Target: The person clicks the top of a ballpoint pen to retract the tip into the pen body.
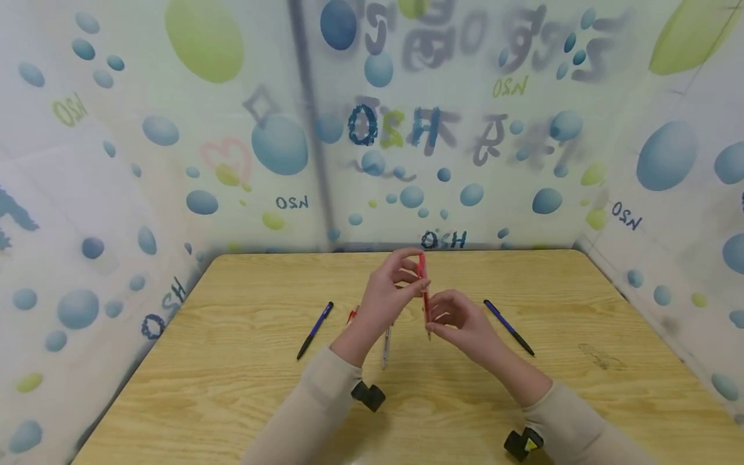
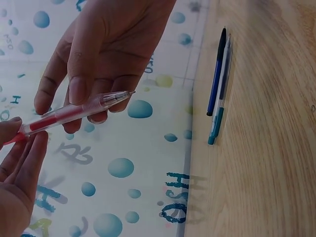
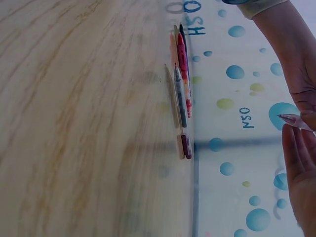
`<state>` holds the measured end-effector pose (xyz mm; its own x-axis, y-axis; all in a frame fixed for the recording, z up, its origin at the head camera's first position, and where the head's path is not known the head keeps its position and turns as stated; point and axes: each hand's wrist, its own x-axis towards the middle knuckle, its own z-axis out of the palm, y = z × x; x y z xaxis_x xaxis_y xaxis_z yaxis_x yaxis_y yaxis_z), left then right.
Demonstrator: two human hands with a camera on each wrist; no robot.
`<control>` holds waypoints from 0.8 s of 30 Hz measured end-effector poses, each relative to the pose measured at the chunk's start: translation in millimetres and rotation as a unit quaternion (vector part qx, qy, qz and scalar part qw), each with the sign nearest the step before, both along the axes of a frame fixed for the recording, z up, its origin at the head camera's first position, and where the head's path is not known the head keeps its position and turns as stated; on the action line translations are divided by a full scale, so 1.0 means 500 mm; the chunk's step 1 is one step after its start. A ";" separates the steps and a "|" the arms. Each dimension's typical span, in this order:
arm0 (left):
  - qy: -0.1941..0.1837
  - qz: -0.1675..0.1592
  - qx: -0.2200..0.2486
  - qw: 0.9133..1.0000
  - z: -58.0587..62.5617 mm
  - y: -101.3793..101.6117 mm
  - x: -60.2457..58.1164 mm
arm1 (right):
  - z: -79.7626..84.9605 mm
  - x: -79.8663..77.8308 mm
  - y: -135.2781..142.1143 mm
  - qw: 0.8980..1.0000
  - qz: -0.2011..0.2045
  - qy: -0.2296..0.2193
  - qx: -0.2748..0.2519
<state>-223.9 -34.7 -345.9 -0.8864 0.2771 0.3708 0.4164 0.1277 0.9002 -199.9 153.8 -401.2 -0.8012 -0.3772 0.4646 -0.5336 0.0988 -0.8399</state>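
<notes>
Both hands meet at a red pen (image 1: 423, 279) with a clear barrel, raised above the table, its tip pointing down in the head view. My left hand (image 1: 391, 290) grips the red upper end between thumb and fingers. Lower on the barrel, the thumb of my right hand (image 1: 465, 323) lies against the pen with its fingers curled around the far side. In the left wrist view the right thumb (image 2: 78, 89) sits right at the barrel and the metal tip (image 2: 121, 96) sticks out bare. The right wrist view shows that tip (image 3: 287, 118) beside the right fingertips.
Blue pens lie on the wooden table (image 1: 232, 400), one to the left (image 1: 316, 329) and one to the right (image 1: 508, 327). A clear pen (image 1: 386, 352) lies between the arms; something red (image 1: 352, 315) is partly hidden behind the left wrist. Patterned sheets (image 1: 378, 187) enclose the table.
</notes>
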 end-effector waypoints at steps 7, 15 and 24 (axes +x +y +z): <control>0.005 -0.003 0.021 1.000 0.003 -0.005 0.000 | -0.003 0.005 -0.005 0.999 0.035 -0.037 -0.002; -0.014 -0.006 0.019 1.000 0.005 -0.006 -0.001 | -0.003 0.010 -0.010 0.996 0.044 -0.071 -0.003; -0.026 -0.005 0.015 1.000 0.052 -0.007 0.048 | -0.005 0.013 -0.014 0.997 0.045 -0.069 -0.010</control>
<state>-200.0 -38.3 -319.7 -0.9016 0.2759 0.3333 0.3709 0.0961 0.9237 -193.6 147.0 -403.9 -0.8219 -0.4413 0.3603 -0.4181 0.0378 -0.9076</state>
